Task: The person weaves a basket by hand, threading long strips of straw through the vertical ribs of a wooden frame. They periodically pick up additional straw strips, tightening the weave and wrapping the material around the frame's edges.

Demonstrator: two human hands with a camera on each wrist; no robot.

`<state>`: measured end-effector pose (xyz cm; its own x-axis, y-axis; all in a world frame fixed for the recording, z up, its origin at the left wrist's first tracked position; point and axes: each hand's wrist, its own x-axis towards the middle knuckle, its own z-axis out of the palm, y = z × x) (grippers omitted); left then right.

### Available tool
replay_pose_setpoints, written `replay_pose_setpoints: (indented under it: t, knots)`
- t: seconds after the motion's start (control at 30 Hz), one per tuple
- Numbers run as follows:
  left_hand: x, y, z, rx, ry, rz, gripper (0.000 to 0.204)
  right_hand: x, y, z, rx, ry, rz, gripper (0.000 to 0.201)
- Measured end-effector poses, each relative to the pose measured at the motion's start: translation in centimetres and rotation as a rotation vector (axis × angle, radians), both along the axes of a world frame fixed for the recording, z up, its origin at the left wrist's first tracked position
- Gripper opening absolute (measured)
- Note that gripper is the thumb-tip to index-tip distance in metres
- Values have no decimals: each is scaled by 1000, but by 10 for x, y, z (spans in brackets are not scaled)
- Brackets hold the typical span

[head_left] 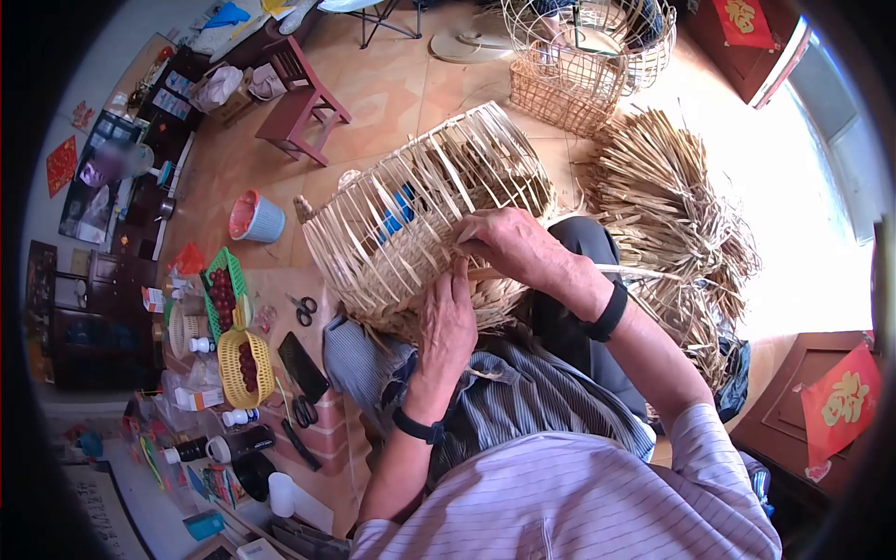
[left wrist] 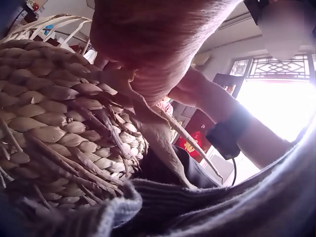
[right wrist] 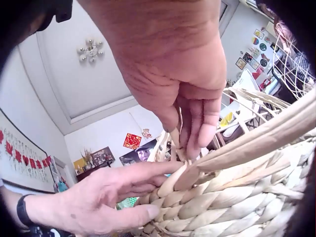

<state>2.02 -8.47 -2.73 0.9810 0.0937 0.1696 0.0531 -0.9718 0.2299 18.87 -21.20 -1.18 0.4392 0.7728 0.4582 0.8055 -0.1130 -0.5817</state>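
Observation:
A half-woven straw basket (head_left: pixel 401 233) lies tilted over the person's lap, with thick braided rows below and pale bare stakes (head_left: pixel 448 168) sticking out. The right hand (head_left: pixel 518 247) pinches a plant strip (right wrist: pixel 177 143) between thumb and fingers at the edge of the weave. Close below it, the left hand (head_left: pixel 448 322) holds the woven edge, its long fingers along the top row and its thumb on the outer side in the right wrist view. A long flat strip (right wrist: pixel 256 138) runs from the weave past the right hand. Loose strip ends hang from the braided wall (left wrist: pixel 54 113).
A bundle of dry straw (head_left: pixel 663 196) lies to the right. On the left table are scissors (head_left: pixel 303 310), a dark cleaver-like blade (head_left: pixel 301 364) and a yellow colander (head_left: pixel 245 364). A blue bin (head_left: pixel 266 222), a red chair (head_left: pixel 303 107) and wire-like baskets (head_left: pixel 569 89) stand beyond.

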Motion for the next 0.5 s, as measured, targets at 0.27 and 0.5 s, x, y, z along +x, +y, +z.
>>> replay_pose_setpoints:
  t: [0.27,0.5]
  knots:
    - [9,-1,4,-54,-30,28,57,-30,3,-14,-87,-15,-106,25]
    - [6,4,1,-203,9,70,45,-48,2,-16,-189,-107,-161,32]
